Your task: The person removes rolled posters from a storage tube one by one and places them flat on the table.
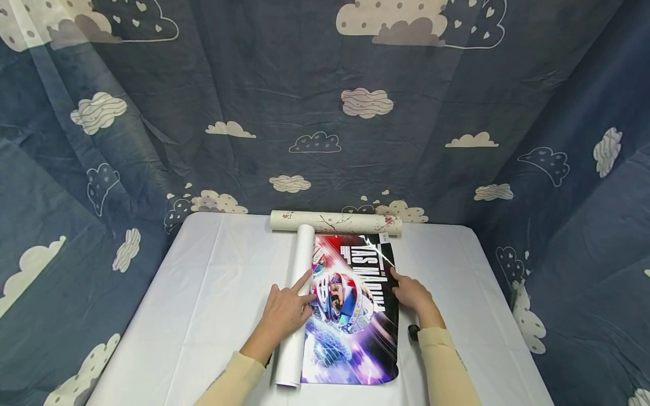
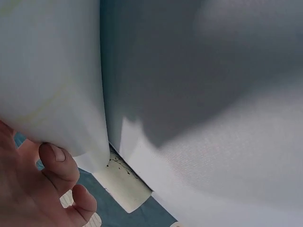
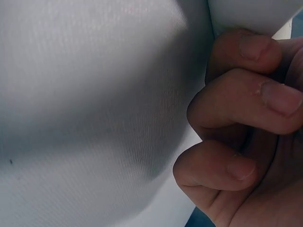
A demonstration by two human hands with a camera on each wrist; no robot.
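A glossy poster (image 1: 350, 349) with a helmeted racer and large white letters lies face up on the table. Its left side is wound into a white roll (image 1: 290, 361). The left hand (image 1: 284, 313) grips this roll, index finger and thumb reaching across it and the other fingers bent. In the left wrist view a fingertip touches the pale roll (image 2: 57, 94). At the poster's right edge, the right hand (image 1: 413, 293) pinches the sheet. Curled fingers (image 3: 236, 99) of that hand show close up in the right wrist view; its thumb is hidden there.
A cream roll (image 1: 335, 223) with a red-blossom branch pattern lies crosswise at the table's back edge, behind the poster. White cloth covers the table (image 1: 223, 270). Dark blue cloud-print curtains (image 1: 284, 101) hang behind and at both sides. A small black object (image 1: 413, 332) is beside the right wrist.
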